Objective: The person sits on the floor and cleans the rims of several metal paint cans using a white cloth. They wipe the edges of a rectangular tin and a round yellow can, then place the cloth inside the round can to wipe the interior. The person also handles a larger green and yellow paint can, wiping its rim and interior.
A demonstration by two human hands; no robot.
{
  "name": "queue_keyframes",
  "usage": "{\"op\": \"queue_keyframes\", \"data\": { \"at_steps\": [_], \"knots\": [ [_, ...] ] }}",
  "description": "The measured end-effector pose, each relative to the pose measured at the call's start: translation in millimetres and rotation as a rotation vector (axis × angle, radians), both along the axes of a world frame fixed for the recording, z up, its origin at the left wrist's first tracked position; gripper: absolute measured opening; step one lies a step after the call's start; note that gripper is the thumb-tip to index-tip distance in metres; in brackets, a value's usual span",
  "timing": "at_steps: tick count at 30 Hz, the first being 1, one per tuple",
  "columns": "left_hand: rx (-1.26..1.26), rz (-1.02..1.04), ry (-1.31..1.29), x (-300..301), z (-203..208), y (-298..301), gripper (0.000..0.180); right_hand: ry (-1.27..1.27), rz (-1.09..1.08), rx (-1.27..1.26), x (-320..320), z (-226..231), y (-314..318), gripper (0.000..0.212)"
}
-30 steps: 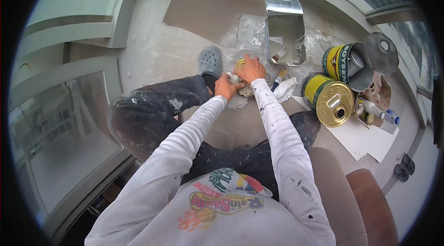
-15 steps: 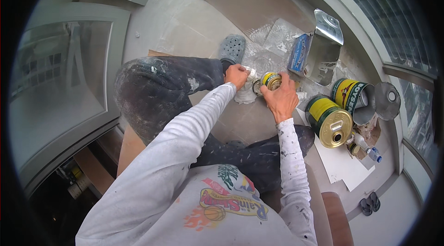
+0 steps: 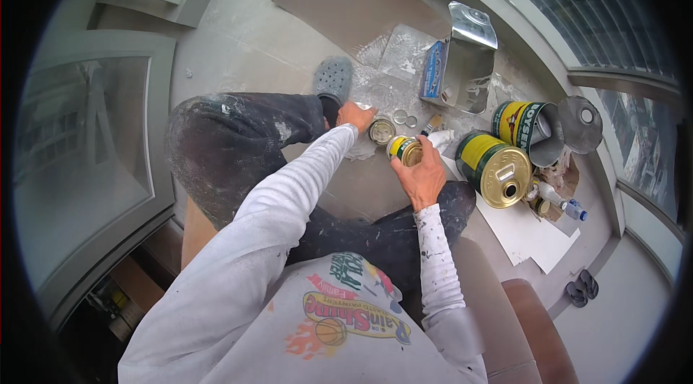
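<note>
My right hand (image 3: 423, 180) grips a small yellow and green paint can (image 3: 396, 146) with a gold-coloured end, tilted, fingers around its side. On the floor just beyond it stands an open round tin (image 3: 382, 131) with pale contents. My left hand (image 3: 356, 117) is closed to the left of that tin, pinching a white rag (image 3: 367, 107) of which little shows. Two small round metal pieces (image 3: 401, 117) lie past the tin. A paintbrush (image 3: 433, 124) and a crumpled white cloth (image 3: 442, 139) lie beyond my right hand.
Large paint cans (image 3: 498, 176) lie on their sides at the right, near a plastic bottle (image 3: 575, 211) and white sheets (image 3: 516, 229). An open metal container (image 3: 469, 70) and a blue box (image 3: 433, 70) stand farther off. Brown board (image 3: 346, 1) covers floor at the back.
My right hand has moved the small can toward me, away from the open tin. My left hand has drawn the rag left, uncovering the tin and the small metal pieces. The view has shifted.
</note>
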State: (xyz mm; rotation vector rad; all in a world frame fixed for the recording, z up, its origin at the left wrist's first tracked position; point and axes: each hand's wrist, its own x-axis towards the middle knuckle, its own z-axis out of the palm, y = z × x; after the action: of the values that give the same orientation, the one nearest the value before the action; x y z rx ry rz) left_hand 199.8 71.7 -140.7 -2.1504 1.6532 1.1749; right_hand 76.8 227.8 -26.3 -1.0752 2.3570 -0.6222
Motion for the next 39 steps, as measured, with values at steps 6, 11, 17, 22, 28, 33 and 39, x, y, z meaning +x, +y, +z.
{"op": "queue_keyframes", "data": {
  "at_steps": [6,11,17,22,28,33,39],
  "knots": [
    [0.522,-0.036,0.050,-23,-2,-10,0.087,-0.178,-0.281,-0.010,-57,82,49,0.059],
    [0.508,-0.120,0.122,-19,-21,-12,0.059,-0.222,-0.529,-0.387,-75,99,102,0.060],
    [0.405,-0.206,-0.032,-29,46,-4,0.059,-0.356,-1.036,-0.793,-116,117,169,0.058],
    [0.197,-0.942,-0.328,-58,142,-6,0.069,-0.120,-1.389,-0.840,-181,96,213,0.059],
    [0.005,-1.165,-0.055,-98,274,-3,0.087,0.254,-1.310,-0.584,-309,110,206,0.069],
    [-0.056,-1.203,0.037,-135,303,14,0.098,0.367,-0.944,0.037,-424,93,200,0.065],
    [-0.035,-1.250,0.041,-153,285,30,0.097,0.366,-0.624,0.510,-495,28,189,0.070]
  ]
}}
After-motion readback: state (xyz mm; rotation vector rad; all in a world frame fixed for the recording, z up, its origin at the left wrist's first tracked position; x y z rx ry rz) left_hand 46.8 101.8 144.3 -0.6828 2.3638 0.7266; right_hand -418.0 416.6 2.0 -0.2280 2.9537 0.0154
